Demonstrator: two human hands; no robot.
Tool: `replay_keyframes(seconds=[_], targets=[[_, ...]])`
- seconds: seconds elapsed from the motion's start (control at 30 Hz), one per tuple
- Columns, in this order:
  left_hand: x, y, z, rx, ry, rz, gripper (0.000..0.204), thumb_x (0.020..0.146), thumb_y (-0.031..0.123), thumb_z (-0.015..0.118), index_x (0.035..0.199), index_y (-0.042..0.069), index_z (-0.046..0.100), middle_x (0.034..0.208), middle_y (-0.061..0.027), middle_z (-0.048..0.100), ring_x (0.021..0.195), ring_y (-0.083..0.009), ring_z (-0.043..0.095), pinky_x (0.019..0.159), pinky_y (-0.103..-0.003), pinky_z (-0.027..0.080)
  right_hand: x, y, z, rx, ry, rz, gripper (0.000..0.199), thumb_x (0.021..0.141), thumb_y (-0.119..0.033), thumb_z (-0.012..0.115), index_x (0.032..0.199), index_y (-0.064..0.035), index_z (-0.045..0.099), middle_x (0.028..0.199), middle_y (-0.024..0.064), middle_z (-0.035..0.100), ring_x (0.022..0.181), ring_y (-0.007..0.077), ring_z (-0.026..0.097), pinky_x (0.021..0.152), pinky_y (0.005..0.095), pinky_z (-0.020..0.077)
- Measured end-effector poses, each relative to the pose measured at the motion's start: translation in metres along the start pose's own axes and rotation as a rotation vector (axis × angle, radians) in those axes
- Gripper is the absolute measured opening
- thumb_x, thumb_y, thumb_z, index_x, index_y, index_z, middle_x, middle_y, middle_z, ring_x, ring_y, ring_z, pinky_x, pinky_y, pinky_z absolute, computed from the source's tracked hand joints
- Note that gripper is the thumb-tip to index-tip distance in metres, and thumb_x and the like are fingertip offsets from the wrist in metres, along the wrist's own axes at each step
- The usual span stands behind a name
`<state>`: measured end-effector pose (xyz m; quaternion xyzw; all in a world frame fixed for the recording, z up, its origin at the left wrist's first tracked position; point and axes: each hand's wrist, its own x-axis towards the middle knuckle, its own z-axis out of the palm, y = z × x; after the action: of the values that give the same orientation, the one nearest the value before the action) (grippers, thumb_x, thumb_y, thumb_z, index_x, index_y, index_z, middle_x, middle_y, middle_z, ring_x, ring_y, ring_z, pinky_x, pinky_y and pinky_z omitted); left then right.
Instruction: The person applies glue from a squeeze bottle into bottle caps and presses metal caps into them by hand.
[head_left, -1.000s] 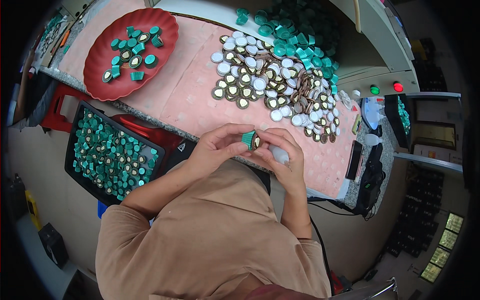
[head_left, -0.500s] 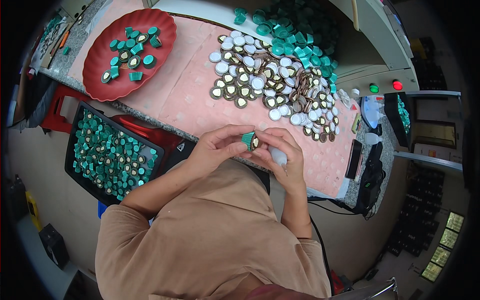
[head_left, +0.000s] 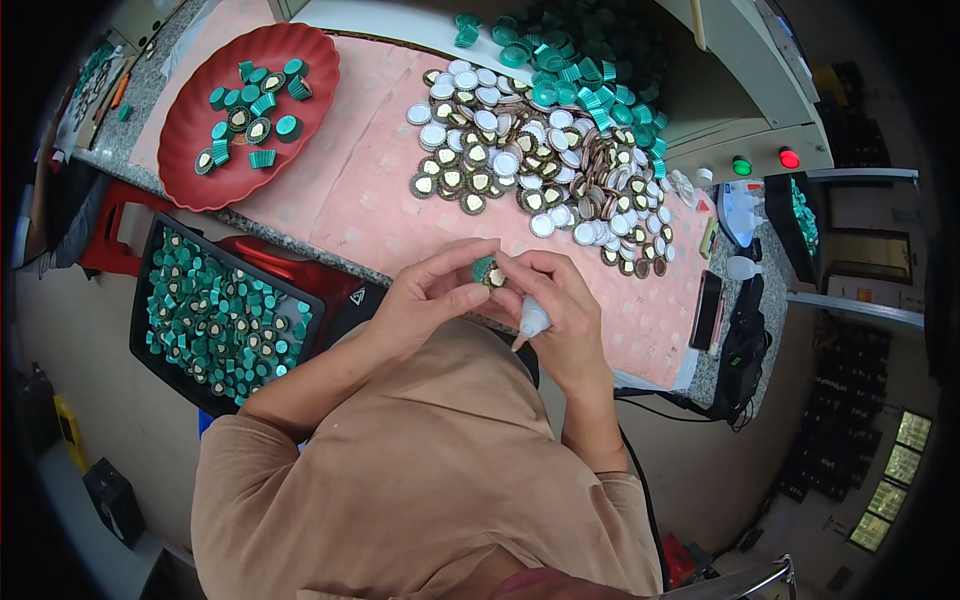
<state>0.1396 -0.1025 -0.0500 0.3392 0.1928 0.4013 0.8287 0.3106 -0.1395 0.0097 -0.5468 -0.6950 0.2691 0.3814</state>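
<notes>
In front of my belly my two hands meet at a small green pleated cup [head_left: 482, 268]. My left hand [head_left: 425, 300] pinches the cup between thumb and fingers. A dark-rimmed round piece with a cream-gold centre [head_left: 496, 278] shows at its open side. My right hand [head_left: 565, 315] is closed, its fingertips at that round piece and a small translucent squeeze bottle [head_left: 534, 317] tucked in its grip, thin tip pointing down to the left. Beyond my hands on the pink cloth lies a heap of dark-rimmed discs [head_left: 560, 170], some white side up, others showing cream-gold centres.
Green pleated cups [head_left: 570, 60] pile up behind the discs. A red scalloped tray [head_left: 180, 150] at far left holds several cups. Below it, a black tray [head_left: 150, 360] is full of green pieces. A phone [head_left: 706, 305] and a cabinet with green and red buttons [head_left: 741, 166] stand right.
The green cup has turned between my fingertips. In my right hand the squeeze bottle has swung, its tip now pointing down-left rather than down-right. The whole view has shifted slightly.
</notes>
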Motion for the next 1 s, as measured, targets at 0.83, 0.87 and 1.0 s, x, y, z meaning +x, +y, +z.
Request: replay_keyframes(seconds=[0.83, 0.87, 1.0], targets=[[0.001, 0.002, -0.010, 0.257, 0.117, 0.005, 0.033, 0.093, 0.006, 0.058, 0.126, 0.001, 0.056, 0.117, -0.0042, 0.061, 0.105, -0.0101, 0.057, 0.090, -0.025, 0.047, -0.001, 0.022, 0.024, 0.740, 0.069, 0.505, 0.023, 0.084, 0.000, 0.067, 0.105, 0.0004, 0.059, 0.092, 0.0061, 0.064, 0.083, 0.0084, 0.060, 0.072, 0.0203, 0.0504], [0.003, -0.002, -0.010, 0.259, 0.120, 0.001, 0.034, 0.093, 0.007, 0.057, 0.127, 0.002, 0.056, 0.119, -0.0040, 0.060, 0.105, -0.0101, 0.056, 0.090, -0.025, 0.046, -0.001, 0.022, 0.027, 0.764, 0.103, 0.535, 0.022, 0.084, 0.000, 0.067, 0.104, 0.0004, 0.059, 0.091, 0.0067, 0.064, 0.081, 0.0091, 0.061, 0.070, 0.0205, 0.0513], [0.010, -0.004, -0.002, 0.303, 0.094, -0.036, 0.035, 0.093, 0.006, 0.056, 0.128, 0.002, 0.054, 0.119, -0.0056, 0.058, 0.105, -0.0115, 0.056, 0.090, -0.026, 0.047, -0.005, 0.014, 0.025, 0.875, 0.228, 0.585, 0.018, 0.085, 0.000, 0.065, 0.102, 0.0017, 0.058, 0.090, 0.0075, 0.065, 0.076, 0.0091, 0.061, 0.065, 0.0204, 0.0528]])
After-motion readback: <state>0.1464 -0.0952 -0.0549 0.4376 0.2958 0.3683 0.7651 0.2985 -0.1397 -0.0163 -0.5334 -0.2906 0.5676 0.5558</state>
